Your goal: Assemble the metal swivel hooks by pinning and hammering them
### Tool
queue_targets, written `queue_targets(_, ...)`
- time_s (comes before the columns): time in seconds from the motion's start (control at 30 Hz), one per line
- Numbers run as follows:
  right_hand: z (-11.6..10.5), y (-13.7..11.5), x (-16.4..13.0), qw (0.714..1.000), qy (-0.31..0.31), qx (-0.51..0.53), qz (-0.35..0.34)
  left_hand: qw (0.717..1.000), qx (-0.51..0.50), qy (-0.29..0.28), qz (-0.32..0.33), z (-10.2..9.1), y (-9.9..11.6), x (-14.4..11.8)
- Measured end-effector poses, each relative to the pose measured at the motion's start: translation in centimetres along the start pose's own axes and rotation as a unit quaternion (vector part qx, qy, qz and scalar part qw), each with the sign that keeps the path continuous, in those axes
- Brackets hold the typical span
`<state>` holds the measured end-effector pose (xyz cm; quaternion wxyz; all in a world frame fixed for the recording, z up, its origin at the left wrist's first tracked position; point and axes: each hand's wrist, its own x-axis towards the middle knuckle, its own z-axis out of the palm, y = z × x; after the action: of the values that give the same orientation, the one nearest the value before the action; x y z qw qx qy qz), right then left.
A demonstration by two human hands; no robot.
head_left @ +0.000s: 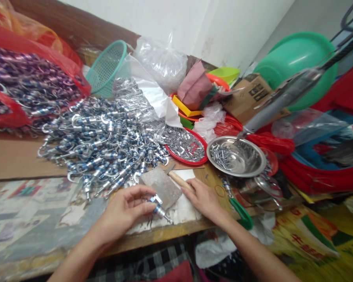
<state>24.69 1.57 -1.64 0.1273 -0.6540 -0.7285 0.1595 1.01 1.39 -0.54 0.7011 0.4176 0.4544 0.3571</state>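
My left hand (132,207) pinches a small silver-and-blue metal fitting (159,208) with a thin stem and a curved lever, holding it just above the bench's front edge. My right hand (201,197) is wrapped round the wooden handle of a small hammer (180,181). The hammer's dark head lies over the far edge of a flat grey metal block (161,187). That block sits between my hands on a whitish sheet. Behind the left hand spreads a large heap of similar fittings (106,137), silver and blue with hooked levers.
A red tray (206,154) of small metal pieces and a steel bowl (253,172) with pins stand behind my right hand. A grey pen-shaped tool (270,103) slants down over the bowl. Left is a red bag (14,113) of purple-and-blue fittings; behind, a teal basket (107,66).
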Motion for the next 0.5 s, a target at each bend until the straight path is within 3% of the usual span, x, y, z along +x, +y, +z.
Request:
queue_targets(0.13, -0.9, -0.9, -1.3, 0.994, 0.036, 0.099, 0.018, 1.0, 0.005, 0.001, 0.009, 0.1, 0.1, 0.0)
queue_targets(0.23, -2.4, -1.9, -3.4, 0.99, 0.061, 0.128, -0.013, 1.0, 0.008, 0.006, 0.011, 0.1, 0.1, 0.0)
queue_targets(0.33, -3.3, -2.9, -5.5, 0.989, 0.059, 0.106, -0.082, 1.0, 0.007, 0.008, 0.012, 0.0, 0.0, 0.0)
queue_targets(0.5, -2.6, -3.2, -7.5, 0.983, 0.036, 0.027, -0.178, 1.0, 0.014, -0.014, 0.01, -0.2, -0.3, 0.1)
